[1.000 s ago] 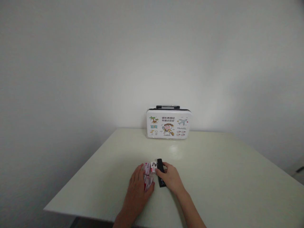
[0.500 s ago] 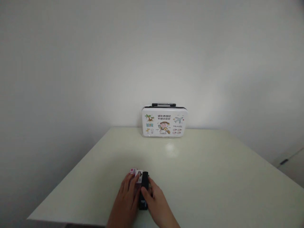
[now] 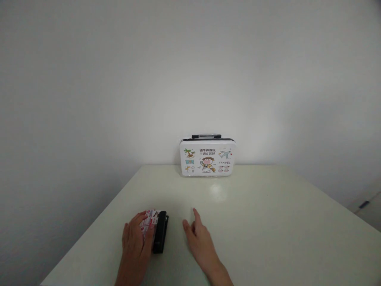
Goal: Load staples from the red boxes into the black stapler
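My left hand [image 3: 135,242] lies flat on several small red-and-white boxes [image 3: 149,221] near the table's front left, its fingers partly covering them. A black stapler [image 3: 160,236] rests on the table right beside the boxes, touching the fingertips of that hand. My right hand [image 3: 199,238] is a short way to the right of the stapler, fingers spread, holding nothing and hovering at or on the tabletop.
A white case with a black handle and cartoon travel print [image 3: 207,157] stands upright at the far edge of the pale table [image 3: 268,222], against the white wall. The table's left edge runs close to the boxes.
My right hand has let go of the stapler and moved off to the right. My left hand, the boxes and the stapler have shifted left across the table.
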### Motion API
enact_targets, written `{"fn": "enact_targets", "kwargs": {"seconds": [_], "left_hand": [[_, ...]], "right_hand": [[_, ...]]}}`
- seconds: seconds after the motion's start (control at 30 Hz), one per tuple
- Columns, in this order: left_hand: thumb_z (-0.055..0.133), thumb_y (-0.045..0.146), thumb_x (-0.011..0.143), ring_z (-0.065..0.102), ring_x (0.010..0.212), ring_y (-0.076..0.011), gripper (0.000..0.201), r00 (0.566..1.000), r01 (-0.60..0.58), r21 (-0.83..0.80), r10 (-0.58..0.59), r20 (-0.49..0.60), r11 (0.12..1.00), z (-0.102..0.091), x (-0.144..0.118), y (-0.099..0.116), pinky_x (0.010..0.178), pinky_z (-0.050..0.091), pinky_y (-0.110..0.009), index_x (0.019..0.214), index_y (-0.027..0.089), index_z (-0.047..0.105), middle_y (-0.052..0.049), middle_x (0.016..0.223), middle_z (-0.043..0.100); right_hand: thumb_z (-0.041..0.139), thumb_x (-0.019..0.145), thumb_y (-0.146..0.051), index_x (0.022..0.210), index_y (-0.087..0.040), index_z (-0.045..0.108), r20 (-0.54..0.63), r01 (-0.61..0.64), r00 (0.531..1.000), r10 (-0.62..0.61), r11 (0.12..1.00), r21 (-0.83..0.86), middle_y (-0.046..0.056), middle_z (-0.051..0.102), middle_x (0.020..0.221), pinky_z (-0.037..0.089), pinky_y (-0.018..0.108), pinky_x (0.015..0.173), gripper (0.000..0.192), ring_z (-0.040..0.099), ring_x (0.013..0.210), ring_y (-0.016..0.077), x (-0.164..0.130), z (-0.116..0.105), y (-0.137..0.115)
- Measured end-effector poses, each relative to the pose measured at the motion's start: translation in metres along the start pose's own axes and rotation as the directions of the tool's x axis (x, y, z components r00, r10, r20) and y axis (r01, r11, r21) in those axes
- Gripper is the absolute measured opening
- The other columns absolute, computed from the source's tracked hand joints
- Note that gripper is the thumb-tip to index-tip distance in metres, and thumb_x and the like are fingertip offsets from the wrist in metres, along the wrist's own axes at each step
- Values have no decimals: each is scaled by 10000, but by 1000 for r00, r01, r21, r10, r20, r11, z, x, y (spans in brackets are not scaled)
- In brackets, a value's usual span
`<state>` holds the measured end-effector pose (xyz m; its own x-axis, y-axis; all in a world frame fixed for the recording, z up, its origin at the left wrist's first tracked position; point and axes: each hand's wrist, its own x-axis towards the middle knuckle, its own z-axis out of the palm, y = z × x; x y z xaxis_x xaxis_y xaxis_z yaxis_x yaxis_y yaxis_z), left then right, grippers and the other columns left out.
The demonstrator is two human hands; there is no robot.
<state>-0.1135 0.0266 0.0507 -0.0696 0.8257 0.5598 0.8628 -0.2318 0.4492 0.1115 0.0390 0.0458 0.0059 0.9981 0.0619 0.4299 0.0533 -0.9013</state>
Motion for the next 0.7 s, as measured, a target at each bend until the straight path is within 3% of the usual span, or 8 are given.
{"fn": "enact_targets", "kwargs": {"seconds": [0.07, 0.1, 0.17, 0.23, 0.3, 0.4, 0.53, 0.7], "left_hand": [[415, 375, 1030, 452, 1392, -283, 398, 999, -42, -92, 42, -5, 995, 9, -8, 37, 1191, 335, -576, 1395, 220, 445, -138, 1445, 526], [433, 356, 1027, 456, 1394, -281, 378, 993, -90, -118, 98, 65, 989, 18, -13, 55, 1173, 375, -555, 1382, 233, 469, -130, 1451, 527], [466, 321, 1016, 446, 1416, -276, 408, 955, -203, -127, 225, 193, 971, 40, -22, 84, 1184, 373, -546, 1419, 263, 471, -105, 1491, 514], [463, 302, 1016, 412, 1455, -272, 496, 920, -278, -92, 293, 261, 956, 63, -31, 101, 1195, 362, -557, 1507, 286, 398, -83, 1553, 472], [458, 316, 1020, 362, 1491, -280, 560, 902, -319, -32, 314, 297, 947, 82, -37, 106, 1196, 351, -583, 1564, 310, 323, -64, 1608, 411], [472, 353, 1018, 322, 1513, -287, 591, 889, -353, 30, 325, 324, 935, 94, -41, 101, 1199, 339, -593, 1582, 347, 294, -35, 1641, 356], [469, 368, 1022, 320, 1515, -272, 606, 878, -374, 47, 337, 339, 926, 92, -40, 95, 1198, 353, -567, 1592, 358, 263, -21, 1648, 338], [452, 376, 1031, 302, 1523, -270, 603, 874, -370, 47, 331, 356, 928, 89, -41, 97, 1203, 351, -571, 1598, 345, 249, -19, 1652, 325]], "right_hand": [[426, 994, -594, 1569, -122, 336, -129, 51, 990, -65, 993, -105, 114, 704, 1012, 509, 397, 891, 750, 660, 950, 272, -12, -41, 31], [422, 998, -568, 1565, -137, 353, -156, 84, 981, -111, 982, -169, 144, 689, 1175, 482, 415, 991, 715, 631, 1105, 285, -20, -62, 46], [422, 1002, -513, 1562, -202, 383, -113, 121, 978, -172, 924, -364, 128, 566, 1458, 338, 497, 1171, 642, 469, 1380, 310, -36, -98, 70], [411, 1009, -485, 1579, -285, 352, -35, 111, 988, -151, 848, -519, 45, 430, 1594, 179, 591, 1236, 607, 273, 1517, 326, -51, -118, 83], [382, 1020, -469, 1593, -343, 297, -13, 77, 994, -109, 778, -623, -16, 336, 1636, 115, 642, 1237, 593, 170, 1551, 330, -62, -123, 86], [349, 1026, -433, 1599, -357, 256, -84, 11, 991, -102, 697, -717, -37, 260, 1649, 111, 680, 1221, 585, 145, 1551, 347, -69, -110, 79], [349, 1029, -460, 1601, -338, 236, -98, 6, 988, -123, 652, -758, -30, 220, 1650, 129, 715, 1198, 595, 154, 1545, 371, -69, -99, 75], [341, 1030, -513, 1607, -348, 183, -71, 25, 990, -123, 645, -763, -39, 200, 1653, 140, 707, 1204, 620, 133, 1550, 360, -68, -104, 80]]}}
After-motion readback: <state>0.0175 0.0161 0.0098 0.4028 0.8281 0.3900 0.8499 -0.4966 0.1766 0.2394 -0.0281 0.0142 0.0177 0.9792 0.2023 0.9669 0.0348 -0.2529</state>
